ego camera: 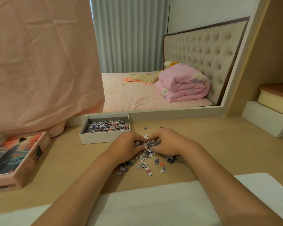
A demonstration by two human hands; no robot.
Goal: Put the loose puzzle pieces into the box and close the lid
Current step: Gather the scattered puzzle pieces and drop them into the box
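No text can be read anywhere in the view. The lid [15,157], lying picture-up at the left of the bench [219,152], has a small dark printed panel near the right edge of its top. It also has a small brownish printed mark on its pink front wall. Both are too small and blurred to give any letters or numbers.

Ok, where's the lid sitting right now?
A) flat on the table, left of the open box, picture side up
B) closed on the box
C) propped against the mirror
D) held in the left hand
A: the lid lies flat on the table, picture side up, left of the open box, while the left hand and right hand curl round the loose pieces.
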